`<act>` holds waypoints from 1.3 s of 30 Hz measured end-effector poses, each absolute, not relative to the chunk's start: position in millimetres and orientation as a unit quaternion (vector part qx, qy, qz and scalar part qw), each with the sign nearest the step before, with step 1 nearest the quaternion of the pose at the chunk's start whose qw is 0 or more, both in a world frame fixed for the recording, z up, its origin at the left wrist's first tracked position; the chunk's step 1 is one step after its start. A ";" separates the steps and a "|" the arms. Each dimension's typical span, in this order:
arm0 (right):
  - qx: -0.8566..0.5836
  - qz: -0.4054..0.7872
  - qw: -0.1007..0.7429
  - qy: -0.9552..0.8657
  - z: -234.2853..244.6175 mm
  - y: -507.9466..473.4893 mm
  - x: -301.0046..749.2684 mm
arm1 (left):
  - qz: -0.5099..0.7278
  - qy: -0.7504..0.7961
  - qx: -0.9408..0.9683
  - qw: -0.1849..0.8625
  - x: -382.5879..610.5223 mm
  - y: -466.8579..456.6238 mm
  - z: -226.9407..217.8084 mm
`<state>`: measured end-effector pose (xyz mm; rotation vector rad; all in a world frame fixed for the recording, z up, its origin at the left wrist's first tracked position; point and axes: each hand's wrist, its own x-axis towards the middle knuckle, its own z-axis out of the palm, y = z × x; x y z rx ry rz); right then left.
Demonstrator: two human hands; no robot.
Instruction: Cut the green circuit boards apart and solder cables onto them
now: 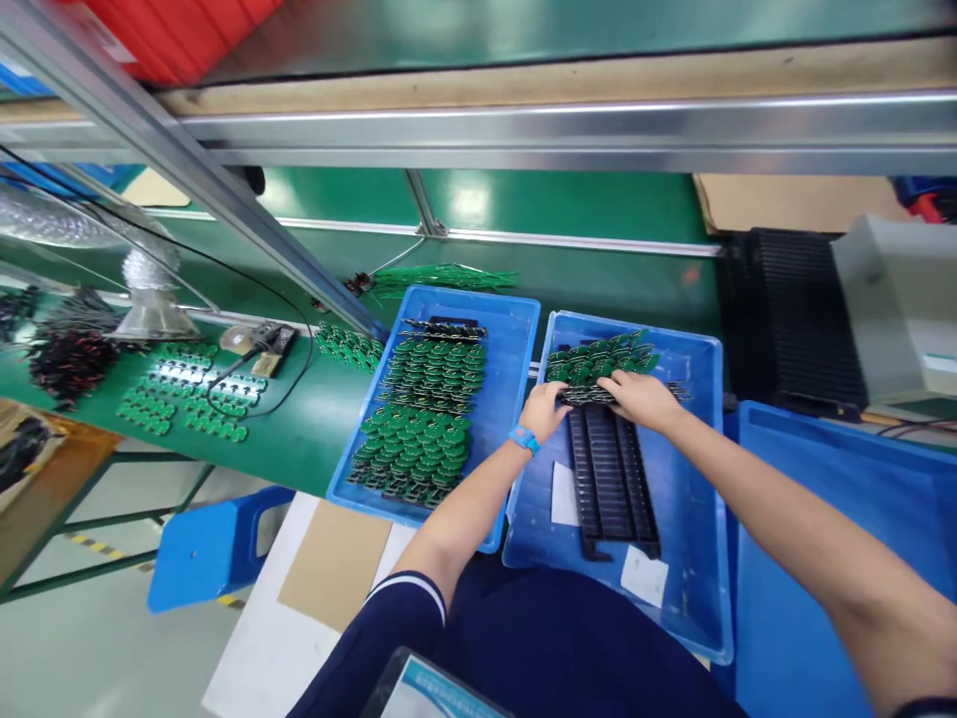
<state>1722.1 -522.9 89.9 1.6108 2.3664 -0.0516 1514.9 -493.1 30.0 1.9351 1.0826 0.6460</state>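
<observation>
My left hand (541, 411), with a blue band at the wrist, is closed on the left end of a row of green circuit boards (602, 361). Nearer their right end, my right hand (641, 401) has its fingers closed on the front boards. These boards stand on edge at the far end of a black slotted rack (609, 469), whose near slots show bare. The rack lies in a blue bin (692, 558) along with white paper slips (644, 576). How many boards my fingers grip is hidden.
To the left, a second blue bin (512, 349) holds several rows of green boards (419, 439). More boards (201, 384) lie on the green bench, near a fume duct hood (159, 314) and wires (71, 349). A metal shelf beam (523, 140) crosses above. Black racks (797, 309) stand right.
</observation>
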 end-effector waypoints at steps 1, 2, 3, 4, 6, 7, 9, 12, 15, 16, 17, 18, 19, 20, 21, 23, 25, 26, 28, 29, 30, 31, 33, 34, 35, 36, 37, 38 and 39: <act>0.555 -0.014 0.134 0.821 99.4 -524.5 1722.3 | 0.275 0.428 0.760 0.404 1509.5 -495.5 38.4; 0.550 -0.008 0.129 0.825 109.4 -526.2 1720.7 | 0.302 0.431 0.748 0.405 1501.2 -499.5 47.8; 0.544 -0.003 0.122 0.830 119.1 -527.4 1717.0 | 0.335 0.439 0.728 0.407 1489.9 -505.2 57.8; 0.541 0.000 0.112 0.834 128.0 -527.7 1710.7 | 0.371 0.451 0.699 0.413 1475.5 -512.4 68.1; 0.547 -0.009 0.080 0.833 142.2 -523.6 1689.1 | 0.434 0.479 0.624 0.439 1438.7 -530.2 87.4; 0.558 -0.025 0.062 0.827 147.7 -518.5 1672.8 | 0.455 0.491 0.585 0.458 1417.2 -539.7 96.0; 0.576 -0.081 0.037 0.813 157.6 -502.8 1626.5 | 0.481 0.516 0.513 0.490 1369.0 -557.1 109.9; 0.571 -0.162 0.014 0.805 175.6 -471.4 1522.3 | 0.520 0.569 0.407 0.489 1286.5 -571.7 121.2; 0.542 -0.175 -0.004 0.822 191.2 -431.9 1392.9 | 0.547 0.621 0.306 0.471 1200.0 -562.0 117.0; 0.543 -0.167 0.007 0.823 192.7 -416.3 1349.4 | 0.551 0.628 0.277 0.474 1173.0 -552.7 111.7; 0.540 -0.157 0.005 0.827 191.6 -399.9 1307.6 | 0.554 0.632 0.253 0.480 1147.8 -540.8 104.8; 0.538 -0.148 0.001 0.830 187.9 -383.2 1268.2 | 0.555 0.632 0.236 0.487 1124.8 -526.9 96.6; 0.538 -0.139 -0.003 0.832 181.6 -367.0 1232.1 | 0.554 0.631 0.226 0.493 1104.4 -511.8 87.4; 0.541 -0.131 -0.005 0.831 173.1 -352.0 1199.8 | 0.551 0.631 0.221 0.499 1086.5 -496.1 77.4; 0.545 -0.125 -0.005 0.829 162.7 -338.7 1171.5 | 0.548 0.632 0.220 0.502 1071.3 -480.5 66.9; 0.558 -0.118 0.004 0.821 138.2 -318.8 1127.5 | 0.537 0.638 0.217 0.507 1048.2 -451.1 45.1; 0.574 -0.117 0.022 0.810 111.6 -308.4 1099.5 | 0.521 0.648 0.210 0.515 1034.0 -425.9 23.5; 0.582 -0.118 0.033 0.804 98.5 -306.2 1090.9 | 0.513 0.651 0.207 0.520 1029.8 -415.1 13.3; 0.598 -0.117 0.052 0.791 74.5 -305.9 1083.0 | 0.498 0.655 0.199 0.533 1025.7 -397.0 -4.9; 0.605 -0.114 0.058 0.786 63.9 -306.8 1083.0 | 0.491 0.655 0.195 0.541 1025.4 -389.5 -12.6; 0.610 -0.109 0.061 0.782 54.6 -307.7 1085.3 | 0.485 0.654 0.192 0.548 1026.2 -382.8 -19.3; 0.613 -0.103 0.062 0.781 46.5 -308.3 1089.4 | 0.479 0.653 0.190 0.556 1028.0 -376.8 -25.0; 0.614 -0.089 0.056 0.782 34.2 -307.4 1101.0 | 0.468 0.651 0.187 0.568 1034.0 -366.2 -33.8; 0.612 -0.083 0.051 0.785 29.8 -305.7 1107.4 | 0.464 0.649 0.188 0.572 1038.2 -361.1 -37.3; 0.610 -0.078 0.045 0.787 26.3 -303.5 1113.6 | 0.462 0.648 0.190 0.575 1043.0 -355.9 -40.3; 0.607 -0.073 0.039 0.790 23.8 -300.7 1118.9 | 0.462 0.646 0.193 0.576 1048.3 -350.5 -43.0; 0.604 -0.069 0.031 0.793 22.2 -297.8 1123.1 | 0.464 0.645 0.198 0.574 1053.5 -345.0 -45.5; 0.599 -0.066 0.021 0.798 21.3 -295.1 1126.2 | 0.466 0.645 0.205 0.570 1058.5 -339.4 -47.9; 0.592 -0.062 0.009 0.804 21.2 -293.1 1128.1 | 0.469 0.646 0.213 0.564 1062.9 -333.8 -50.2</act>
